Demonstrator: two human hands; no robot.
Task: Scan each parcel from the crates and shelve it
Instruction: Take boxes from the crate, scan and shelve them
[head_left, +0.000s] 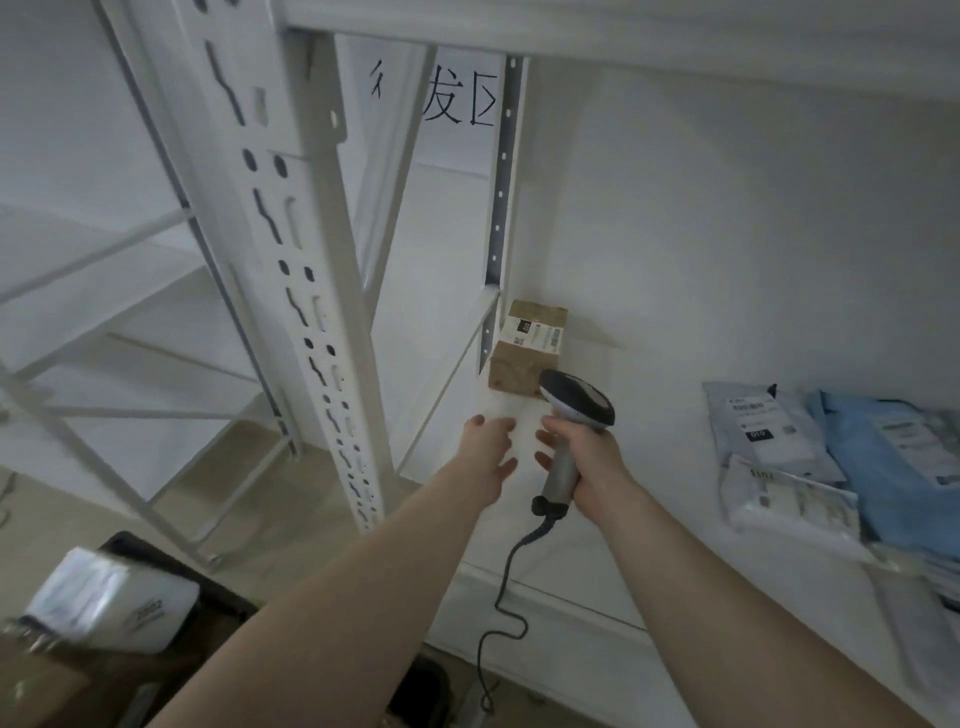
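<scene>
A small brown cardboard parcel (524, 353) with a white label stands in the back left corner of the white shelf (649, 493). My right hand (587, 462) grips the handle of a grey corded barcode scanner (574, 410), whose head points toward the parcel from just in front of it. My left hand (491, 447) reaches out over the shelf with relaxed fingers, holds nothing, and is a short way short of the parcel.
Several soft mailer bags, grey, white and blue (841, 457), lie on the shelf's right side. A white perforated upright (311, 291) stands at left. Below left is a dark crate (208, 587) holding a white padded parcel (114, 597). The scanner cable (498, 613) hangs off the shelf's front edge.
</scene>
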